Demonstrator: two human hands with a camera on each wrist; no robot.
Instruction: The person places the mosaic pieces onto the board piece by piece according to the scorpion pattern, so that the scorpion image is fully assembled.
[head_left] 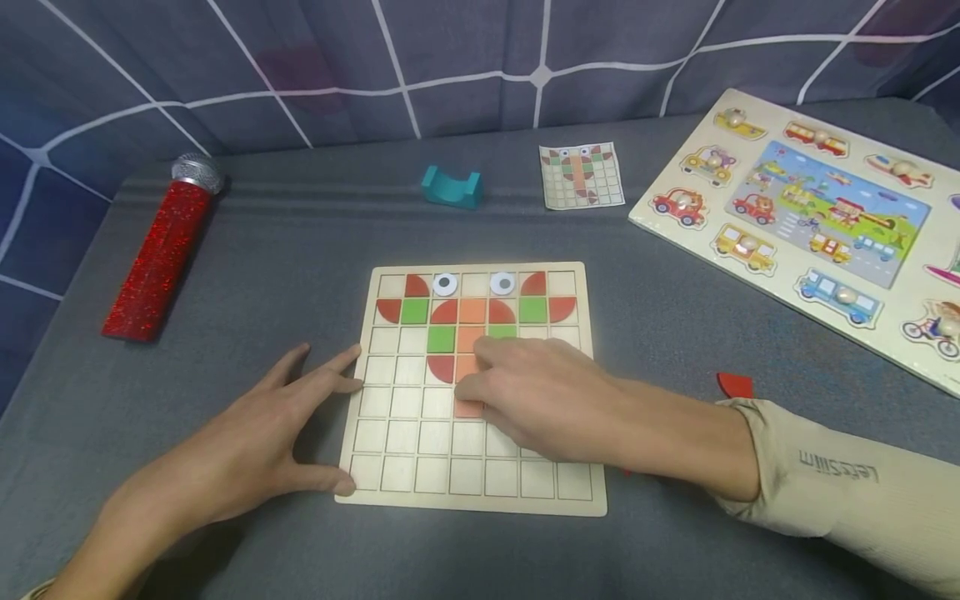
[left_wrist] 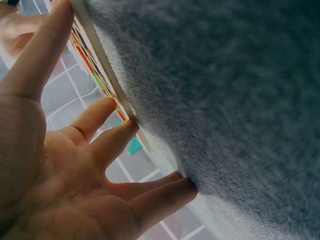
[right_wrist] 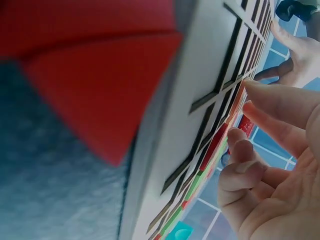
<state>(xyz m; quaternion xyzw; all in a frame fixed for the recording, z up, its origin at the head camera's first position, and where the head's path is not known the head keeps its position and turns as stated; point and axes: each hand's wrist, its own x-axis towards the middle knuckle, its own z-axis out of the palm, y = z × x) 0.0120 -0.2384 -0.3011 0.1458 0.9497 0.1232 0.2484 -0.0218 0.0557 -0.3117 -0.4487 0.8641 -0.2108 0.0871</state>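
A wooden grid board (head_left: pixel 412 475) lies on the grey table cloth, with red quarter-circle, green and orange square tiles and two googly eyes (head_left: pixel 446 284) in its cells. My left hand (head_left: pixel 255 442) is spread along the board's left side, thumb and fingertips at its edge. My right hand (head_left: pixel 540 396) is over the middle of the board. Its thumb and index fingertips touch the column of orange tiles (head_left: pixel 472 311), a gap between them, the other fingers bent. A red tile (right_wrist: pixel 212 150) sits in the grid beside those fingertips in the right wrist view, hidden in the head view.
Loose red quarter-circle pieces (head_left: pixel 735 385) lie right of the board, partly under my right sleeve. Behind the board are a teal holder (head_left: pixel 452 187) and a pattern card (head_left: pixel 581 175). A red glittery microphone (head_left: pixel 167 250) lies left, a vehicle peg puzzle (head_left: pixel 817 225) right.
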